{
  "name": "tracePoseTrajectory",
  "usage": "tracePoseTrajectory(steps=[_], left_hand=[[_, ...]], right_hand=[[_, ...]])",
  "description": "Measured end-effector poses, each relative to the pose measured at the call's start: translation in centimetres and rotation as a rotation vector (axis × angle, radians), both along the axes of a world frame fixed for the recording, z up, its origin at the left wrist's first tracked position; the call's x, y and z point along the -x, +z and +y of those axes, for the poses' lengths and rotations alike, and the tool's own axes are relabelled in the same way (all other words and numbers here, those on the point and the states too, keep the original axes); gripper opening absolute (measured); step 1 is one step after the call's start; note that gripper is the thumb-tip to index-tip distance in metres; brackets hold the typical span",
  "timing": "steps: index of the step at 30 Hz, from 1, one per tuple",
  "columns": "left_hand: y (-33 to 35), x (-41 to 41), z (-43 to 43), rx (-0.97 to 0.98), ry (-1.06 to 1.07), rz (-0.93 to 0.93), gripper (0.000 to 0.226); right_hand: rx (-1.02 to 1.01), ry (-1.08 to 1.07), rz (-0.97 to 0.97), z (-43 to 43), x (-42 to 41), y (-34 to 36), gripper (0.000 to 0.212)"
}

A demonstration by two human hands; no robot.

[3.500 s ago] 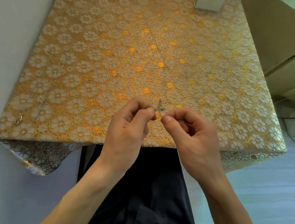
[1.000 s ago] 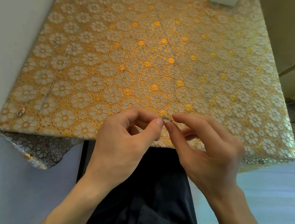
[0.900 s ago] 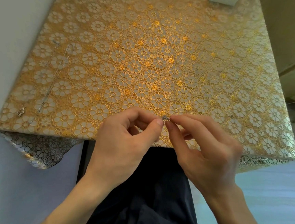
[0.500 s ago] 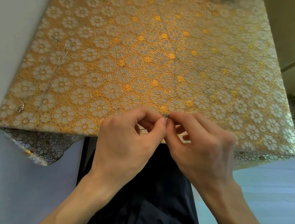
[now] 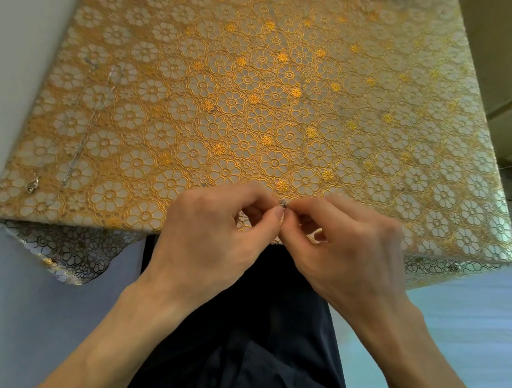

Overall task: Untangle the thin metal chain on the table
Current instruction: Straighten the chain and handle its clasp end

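Chain [image 5: 282, 203] — barely showing now, hands [image 5: 214, 236] [image 5: 351, 258] pinched closer together.

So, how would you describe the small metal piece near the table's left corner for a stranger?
Go to the near left corner of the table with the gold flowered cloth. A thin silver chain lies stretched out there; the small metal piece lies apart, left of its near end. It is a short shiny lump, not a long line.

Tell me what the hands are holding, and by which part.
The left hand and right hand both pinch a small silvery metal piece between thumb and forefinger tips. It is too small to tell which part.
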State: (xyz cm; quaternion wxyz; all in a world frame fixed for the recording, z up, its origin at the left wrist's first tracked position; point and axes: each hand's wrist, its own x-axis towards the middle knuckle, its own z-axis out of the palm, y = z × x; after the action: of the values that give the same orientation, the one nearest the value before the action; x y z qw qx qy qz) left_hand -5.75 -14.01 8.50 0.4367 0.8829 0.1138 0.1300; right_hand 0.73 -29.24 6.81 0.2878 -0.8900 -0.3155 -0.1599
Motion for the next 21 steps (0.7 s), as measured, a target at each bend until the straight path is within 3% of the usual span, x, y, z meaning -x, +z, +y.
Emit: tracePoseTrajectory(steps=[8, 14, 18, 21], left_hand=[[-0.4, -0.1, 0.1, 0.027, 0.009, 0.024, 0.011], [-1.3, -0.5, 0.7, -0.103, -0.065, 0.220, 0.018], [-1.1, -1.0, 1.3, -0.063, -0.124, 0.280, 0.006], [-1.4, -0.8, 1.1, 0.020, -0.091, 0.254, 0.008]], right_hand=[[0.016, -0.068, -0.013, 0.5, 0.4, 0.2, 0.017], [0.342, -0.007, -0.025, 0.8, 1.1, -0.4, 0.021], [0.202, 0.019, 0.126, 0.3, 0.5, -0.8, 0.016], [0.078, -0.017, 0.073, 0.1, 0.6, -1.3, 0.013]])
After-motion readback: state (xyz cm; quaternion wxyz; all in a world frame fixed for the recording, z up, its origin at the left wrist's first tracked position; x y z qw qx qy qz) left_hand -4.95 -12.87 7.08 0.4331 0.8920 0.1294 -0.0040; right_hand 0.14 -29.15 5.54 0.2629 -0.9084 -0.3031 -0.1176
